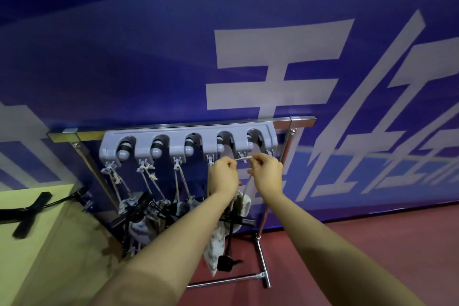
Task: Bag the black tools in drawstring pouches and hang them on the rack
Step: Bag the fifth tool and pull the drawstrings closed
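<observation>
My left hand [222, 173] and right hand [267, 172] pinch the drawstring [244, 158] stretched sideways between them; its hook [242, 155] sits just above, nearer my right; the pouch [219, 236] dangles below.

Blue wall banner [149, 57] with large white characters [273, 69], red floor [372, 243] below, pale yellow-green table [49, 243] at left, black cable [57, 202] lying on it, even indoor light

Pouch [218, 233] partly behind left forearm [188, 221]
</observation>
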Demonstrator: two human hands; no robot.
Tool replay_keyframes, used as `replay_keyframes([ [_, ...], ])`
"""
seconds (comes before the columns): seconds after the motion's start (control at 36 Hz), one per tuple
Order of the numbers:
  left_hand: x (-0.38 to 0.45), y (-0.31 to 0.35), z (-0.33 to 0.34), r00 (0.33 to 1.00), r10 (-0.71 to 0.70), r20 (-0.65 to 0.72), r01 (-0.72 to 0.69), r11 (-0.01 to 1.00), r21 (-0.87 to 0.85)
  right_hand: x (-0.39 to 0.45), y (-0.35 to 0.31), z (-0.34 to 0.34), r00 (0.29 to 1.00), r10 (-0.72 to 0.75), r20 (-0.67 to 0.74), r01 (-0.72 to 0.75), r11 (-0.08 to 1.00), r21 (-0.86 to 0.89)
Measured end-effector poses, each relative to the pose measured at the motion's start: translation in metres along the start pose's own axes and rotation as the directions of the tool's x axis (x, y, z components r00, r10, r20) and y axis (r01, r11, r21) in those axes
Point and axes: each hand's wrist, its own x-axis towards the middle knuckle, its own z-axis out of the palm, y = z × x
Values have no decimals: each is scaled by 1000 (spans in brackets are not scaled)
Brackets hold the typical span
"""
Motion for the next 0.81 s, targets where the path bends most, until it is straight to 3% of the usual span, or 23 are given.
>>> replay_keyframes([
  [0.19, -5, -16, 11, 999, 4, 45, -11, 987, 158, -7, 8, 7, 994, -1, 105, 10, 996, -84],
  [0.42, -26, -16, -11, 985, 102, 140, -140, 944, 298, -35, 5, 2, 1000, 14, 20, -11, 991, -136],
  [0.61, -41, -38, -48, 990, 98, 100, -122, 954, 274, -64, 0, 15, 992, 3, 123, 8, 996, -90],
  [0.81, -46, -65, -117, 997, 72, 21, -75, 959, 272, -96, -30, 54, 953, -103, 285, 123, 991, -53],
])
